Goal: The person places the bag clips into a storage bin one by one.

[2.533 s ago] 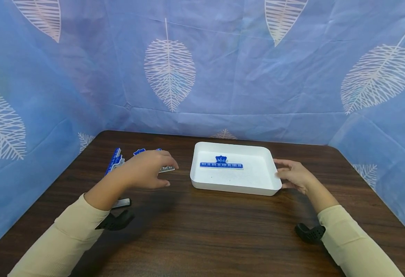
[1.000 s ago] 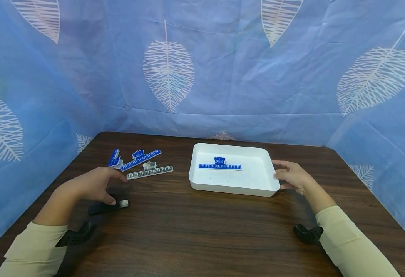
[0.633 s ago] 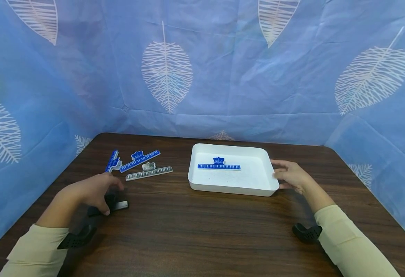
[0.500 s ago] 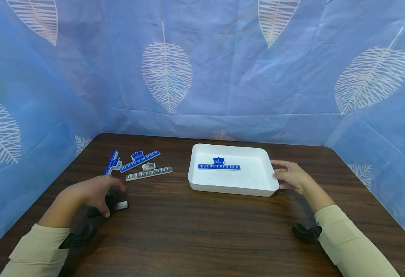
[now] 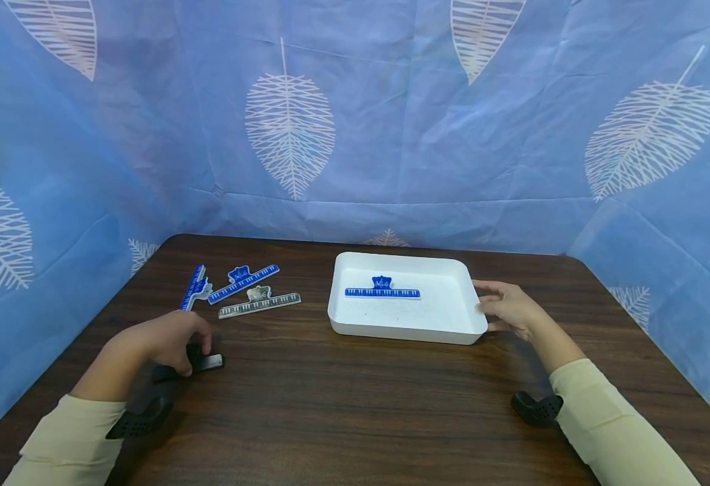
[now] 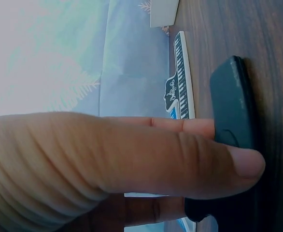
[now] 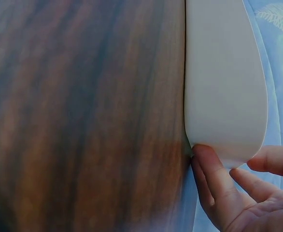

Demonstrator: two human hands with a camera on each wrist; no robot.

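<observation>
Left hand now grips a black clip

Thumb and fingers have just closed on it, so it seems secured, outside the white tray. The right hand touches the tray's end with spread fingertips. Beyond, two blue clips and a grey clip lie on the table; a third blue clip lies inside the tray.

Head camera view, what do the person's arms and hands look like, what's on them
Both arms wear plain, pale cream fabric sleeves, creased near their ends. By each end sits a curved black piece with small perforations. The left hand and right hand are bare; no gloves, rings or cables show.
</observation>
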